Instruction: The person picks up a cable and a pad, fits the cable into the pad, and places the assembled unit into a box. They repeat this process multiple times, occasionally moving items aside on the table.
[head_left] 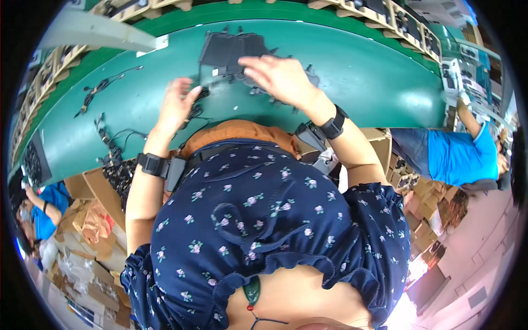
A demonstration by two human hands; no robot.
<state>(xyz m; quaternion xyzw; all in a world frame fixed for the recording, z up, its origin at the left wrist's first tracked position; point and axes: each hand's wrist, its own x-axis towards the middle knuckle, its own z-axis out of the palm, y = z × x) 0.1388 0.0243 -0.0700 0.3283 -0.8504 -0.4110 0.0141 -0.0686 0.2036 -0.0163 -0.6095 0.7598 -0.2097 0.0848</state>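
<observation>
My right hand is over the green table with its fingers stretched out, just beside a group of flat black rectangular pieces. It holds nothing that I can see. Partly under it lie dark grey pieces with cords, too covered to name. My left hand is nearer to me, thumb and fingers apart and slightly blurred, with nothing visible in it. Right next to it lies a bundled black cable, close to the table's near edge. A small white tag sits at the lower edge of the flat pieces.
More black cables lie on the table at the left. A grey post rises at the far left. Wooden trays line the far side. Cardboard boxes stand below the near edge. People in blue work at both sides.
</observation>
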